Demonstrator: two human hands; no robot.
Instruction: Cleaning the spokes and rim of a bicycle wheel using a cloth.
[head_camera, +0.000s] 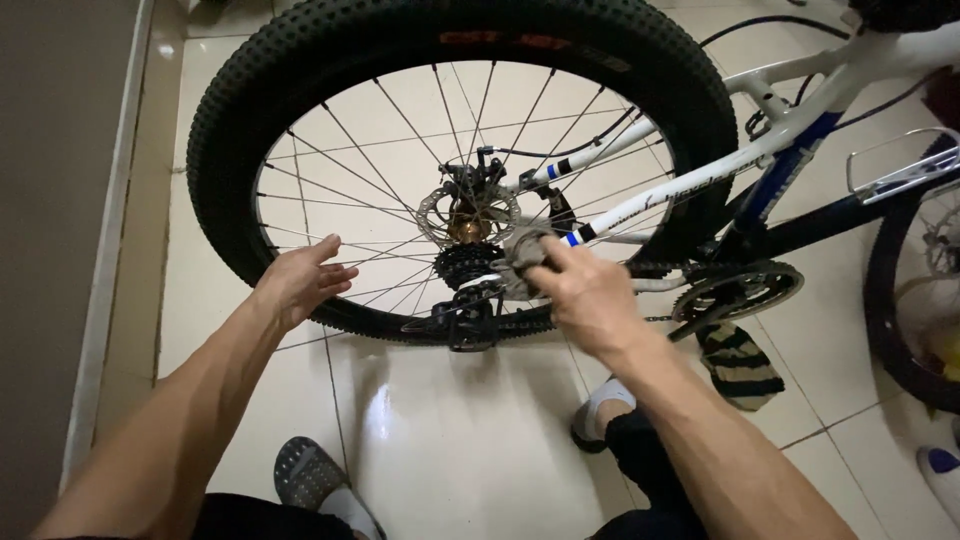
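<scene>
The right hand (585, 295) is gripping a grey rag (522, 258) against the rear cassette (466, 264); the left hand (300, 280), fingers open and holding nothing, is resting on the near rim of the knobby rear wheel (215, 130).

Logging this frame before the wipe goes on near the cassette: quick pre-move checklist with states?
1. Rag gripped by right hand: ok, bunched under the fingers.
2. Rag on the drivetrain: ok, pressed beside the cassette; exact contact spot is hidden by the hand.
3. Left hand steadying the rear wheel: ok, open fingers rest at the rim and spokes.
4. Fingers away from cog teeth and brake disc: cannot tell for the right hand; left hand is well apart.
5. Chain seated on the chainring: cannot tell, too dark.
6. Floor underfoot: not ok, a striped cloth lies near the right foot.
</scene>
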